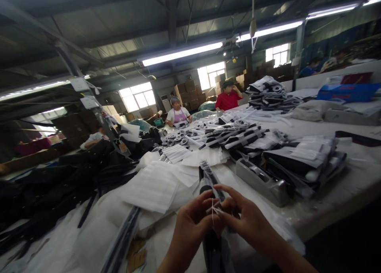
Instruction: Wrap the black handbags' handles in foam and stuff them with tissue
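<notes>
A thin white string (213, 210), looped and crossed into a small bunch, is pinched between the fingertips of both hands. My left hand (192, 219) closes on it from the left, and my right hand (245, 211) from the right. Directly beneath my hands lies a long black item (212, 251) partly in clear plastic, its far end reaching past my fingers. My fingers hide its middle, and I cannot make out what it is. White foam sheets (151, 183) are stacked beside my left hand. Beyond my right hand stands a grey tape dispenser (276, 191).
Piles of plastic-wrapped black and white goods (297, 157) cover the table (324, 217). Dark fabric (74, 185) is heaped on the left. Two people sit across the table, one in a red top (228, 101). A blue box (347, 93) rests at the far right.
</notes>
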{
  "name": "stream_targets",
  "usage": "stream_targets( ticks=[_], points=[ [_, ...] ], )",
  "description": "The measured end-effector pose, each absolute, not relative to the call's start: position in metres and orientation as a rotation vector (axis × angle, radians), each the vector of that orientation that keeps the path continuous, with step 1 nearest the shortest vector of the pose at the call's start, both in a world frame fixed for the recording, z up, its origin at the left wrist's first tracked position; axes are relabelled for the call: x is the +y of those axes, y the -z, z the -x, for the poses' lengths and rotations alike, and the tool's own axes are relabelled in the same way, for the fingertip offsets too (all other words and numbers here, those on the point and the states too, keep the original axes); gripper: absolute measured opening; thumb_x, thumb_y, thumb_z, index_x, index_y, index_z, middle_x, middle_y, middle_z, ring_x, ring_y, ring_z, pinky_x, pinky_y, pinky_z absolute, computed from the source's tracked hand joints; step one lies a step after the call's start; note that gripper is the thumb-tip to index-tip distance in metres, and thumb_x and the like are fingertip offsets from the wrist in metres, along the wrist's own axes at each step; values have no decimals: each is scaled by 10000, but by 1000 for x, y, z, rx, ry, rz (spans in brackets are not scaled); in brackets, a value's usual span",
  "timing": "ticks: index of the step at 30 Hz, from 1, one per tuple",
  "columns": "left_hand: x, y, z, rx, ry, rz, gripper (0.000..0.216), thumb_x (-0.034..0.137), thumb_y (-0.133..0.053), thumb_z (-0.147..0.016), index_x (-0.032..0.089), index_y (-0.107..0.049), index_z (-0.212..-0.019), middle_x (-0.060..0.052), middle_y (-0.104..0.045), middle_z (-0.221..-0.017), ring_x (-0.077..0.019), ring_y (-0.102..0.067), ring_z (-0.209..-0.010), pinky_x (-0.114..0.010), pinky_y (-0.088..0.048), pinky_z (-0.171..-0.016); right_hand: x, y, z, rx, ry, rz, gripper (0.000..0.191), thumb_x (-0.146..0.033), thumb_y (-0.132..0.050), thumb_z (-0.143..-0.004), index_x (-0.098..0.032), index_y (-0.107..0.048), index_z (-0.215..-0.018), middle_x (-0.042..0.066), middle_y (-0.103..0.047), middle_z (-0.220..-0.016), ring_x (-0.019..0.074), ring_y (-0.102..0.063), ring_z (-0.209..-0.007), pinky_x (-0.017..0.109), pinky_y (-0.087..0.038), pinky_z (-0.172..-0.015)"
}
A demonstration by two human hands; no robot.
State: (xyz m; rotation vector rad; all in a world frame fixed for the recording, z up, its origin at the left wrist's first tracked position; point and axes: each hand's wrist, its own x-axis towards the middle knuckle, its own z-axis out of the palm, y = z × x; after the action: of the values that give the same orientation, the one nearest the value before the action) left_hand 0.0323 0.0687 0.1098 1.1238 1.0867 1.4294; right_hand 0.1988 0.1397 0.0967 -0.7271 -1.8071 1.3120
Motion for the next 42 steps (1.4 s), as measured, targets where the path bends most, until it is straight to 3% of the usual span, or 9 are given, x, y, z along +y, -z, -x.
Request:
stream_targets(
  ticks=[3,7,11,15,19,23,28,36,42],
  points=[
    [66,-120,-34,1246,-1388,-1340,551,171,-775,-756,265,-642,-1282,-66,-740,-1115,-256,-697,-1036,-370,-527,-955,143,-107,-198,-1924,-1285,679,664,-230,-728,-779,-268,-504,-1403,-43,-692,-748,151,-647,-681,248,-495,-674],
    [63,-135,-31,1526,-1203,-1858,571,18,-685,-735,309,-682,-1226,-16,-720,-1022,-190,-679,-903,-271,-529,-822,145,-109,-194,-1880,-1458,565,707,-84,-643,-731,-280,-518,-1399,-47,-698,-791,156,-668,-749,265,-517,-734],
    [59,-143,-29,1563,-1002,-2139,605,-9,-613,-771,340,-654,-1264,-21,-703,-1103,-200,-653,-997,-260,-511,-865,144,-101,-192,-1620,-1791,467,610,-268,-693,-827,-221,-515,-1409,-1,-705,-837,172,-669,-789,295,-526,-739],
    [53,-135,-25,1632,-1057,-2183,573,102,-603,-861,359,-557,-1372,-47,-650,-1260,-210,-643,-1078,-265,-515,-901,139,-92,-191,-1139,-2040,515,621,-387,-788,-799,-226,-567,-1357,-16,-685,-792,92,-612,-660,189,-497,-634],
    [52,-129,-19,1718,-1193,-1942,537,194,-649,-855,308,-558,-1371,-20,-691,-968,-158,-667,-807,-243,-542,-759,134,-84,-189,-708,-2159,588,553,-308,-887,-696,-229,-663,-1196,0,-720,-867,33,-574,-579,111,-467,-568],
    [54,-138,-17,1681,-1299,-1585,503,277,-709,-828,266,-593,-1317,21,-694,-867,-129,-665,-779,-212,-529,-751,131,-74,-189,-925,-1968,592,496,-377,-848,-743,-183,-673,-1166,3,-717,-757,50,-542,-550,127,-412,-510],
    [57,-159,-27,1632,-1391,-1480,525,347,-773,-784,235,-617,-1272,16,-711,-866,-128,-685,-758,-200,-556,-716,128,-66,-187,-1261,-1700,645,484,-432,-795,-783,-182,-668,-1178,0,-711,-723,114,-575,-603,227,-464,-591],
    [59,-182,-43,1591,-1530,-1531,458,308,-780,-774,212,-659,-1206,0,-731,-861,-146,-718,-726,-218,-597,-690,122,-56,-188,-1613,-1214,655,270,-320,-711,-859,-258,-710,-1122,42,-723,-1015,171,-669,-763,292,-551,-747],
    [40,-164,-61,1598,-1686,-1761,349,205,-775,-771,264,-707,-1108,21,-746,-799,-137,-726,-689,-195,-598,-678,128,-54,-189,-1767,-1018,583,172,-240,-739,-824,-266,-770,-992,62,-701,-1021,228,-677,-965,314,-550,-878]
  ],
)
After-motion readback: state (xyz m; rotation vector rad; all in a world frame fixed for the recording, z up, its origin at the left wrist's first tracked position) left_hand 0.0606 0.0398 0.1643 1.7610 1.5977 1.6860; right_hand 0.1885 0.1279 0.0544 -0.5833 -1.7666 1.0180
